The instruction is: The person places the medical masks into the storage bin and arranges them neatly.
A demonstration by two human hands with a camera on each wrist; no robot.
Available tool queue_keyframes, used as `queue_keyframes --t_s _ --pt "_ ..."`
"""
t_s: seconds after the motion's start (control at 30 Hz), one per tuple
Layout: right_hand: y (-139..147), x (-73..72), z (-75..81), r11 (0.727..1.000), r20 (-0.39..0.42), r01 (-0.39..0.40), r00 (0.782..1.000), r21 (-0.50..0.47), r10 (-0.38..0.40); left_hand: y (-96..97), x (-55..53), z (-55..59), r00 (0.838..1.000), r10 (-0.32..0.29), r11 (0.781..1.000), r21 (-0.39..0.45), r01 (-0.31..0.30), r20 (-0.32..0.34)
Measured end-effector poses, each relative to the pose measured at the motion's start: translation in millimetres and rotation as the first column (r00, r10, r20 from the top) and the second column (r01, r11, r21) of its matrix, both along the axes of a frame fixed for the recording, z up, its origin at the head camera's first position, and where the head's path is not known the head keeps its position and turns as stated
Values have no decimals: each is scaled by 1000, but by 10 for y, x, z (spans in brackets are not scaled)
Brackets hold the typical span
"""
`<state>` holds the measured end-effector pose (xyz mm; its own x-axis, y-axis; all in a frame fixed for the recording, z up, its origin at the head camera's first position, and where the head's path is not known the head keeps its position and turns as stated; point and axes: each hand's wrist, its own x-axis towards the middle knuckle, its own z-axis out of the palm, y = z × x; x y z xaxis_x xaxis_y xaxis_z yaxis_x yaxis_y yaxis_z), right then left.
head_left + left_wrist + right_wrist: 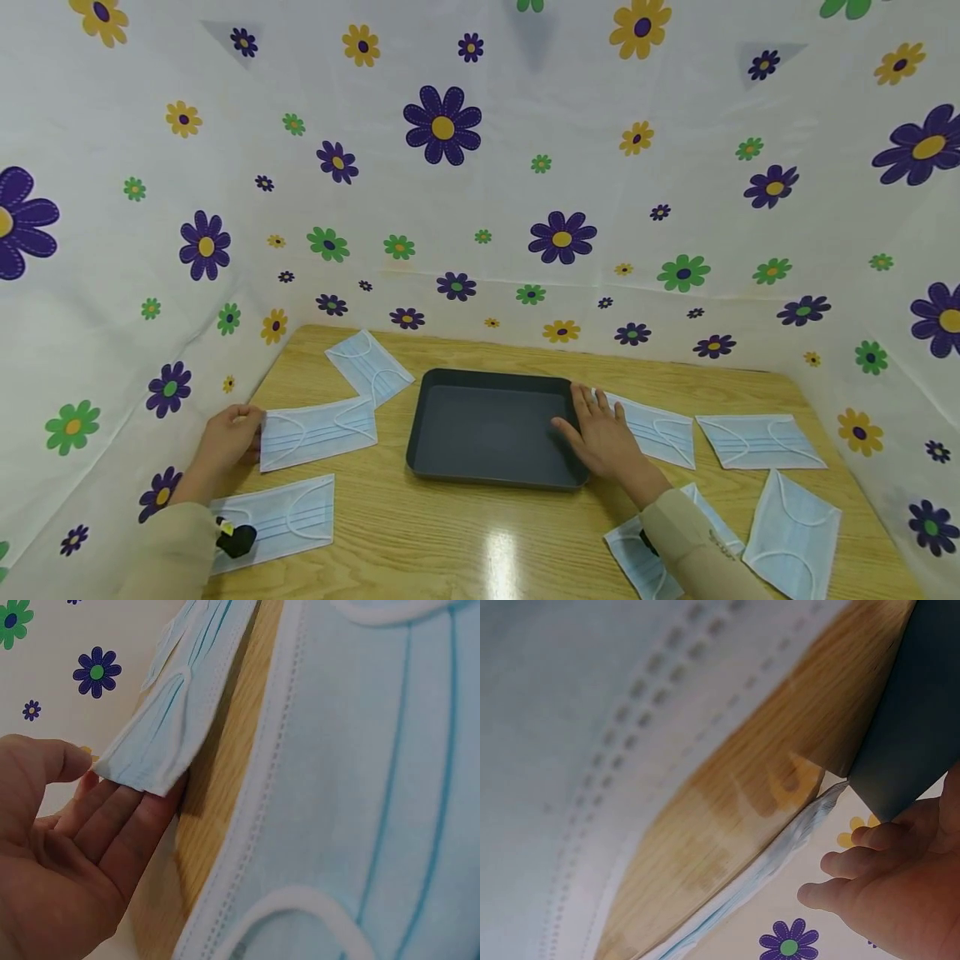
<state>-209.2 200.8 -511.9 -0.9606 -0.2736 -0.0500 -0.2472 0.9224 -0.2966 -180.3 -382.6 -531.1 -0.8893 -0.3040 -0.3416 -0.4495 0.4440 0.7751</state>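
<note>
A dark grey rectangular tray (491,429) lies flat on the wooden table. On its right rim rest the extended fingers of my right hand (606,437); the right wrist view shows this hand (900,881) beside the tray's wall (911,712). Left of the tray, my left hand (228,437) holds the left end of a light blue face mask (318,433) between thumb and fingers. In the left wrist view that mask's end (154,754) lies over the fingers, with the thumb at its corner. Another mask (656,429) lies just right of my right hand.
More face masks lie flat: one behind (369,367) and one (288,517) under my left wrist, others on the right (761,442), front right (795,533) and below my right forearm (641,554). A flowered white sheet (495,192) stands around the table's back and sides.
</note>
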Motion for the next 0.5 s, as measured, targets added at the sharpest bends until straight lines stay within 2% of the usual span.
queue_keyframes --t_s 0.17,0.5 --pt "9 4 -12 1000 0 -5 1000 9 5 13 5 -52 998 47 999 8 -47 42" --pt "8 12 3 1000 -17 -9 1000 14 9 13 23 -68 998 39 999 7 -40 50"
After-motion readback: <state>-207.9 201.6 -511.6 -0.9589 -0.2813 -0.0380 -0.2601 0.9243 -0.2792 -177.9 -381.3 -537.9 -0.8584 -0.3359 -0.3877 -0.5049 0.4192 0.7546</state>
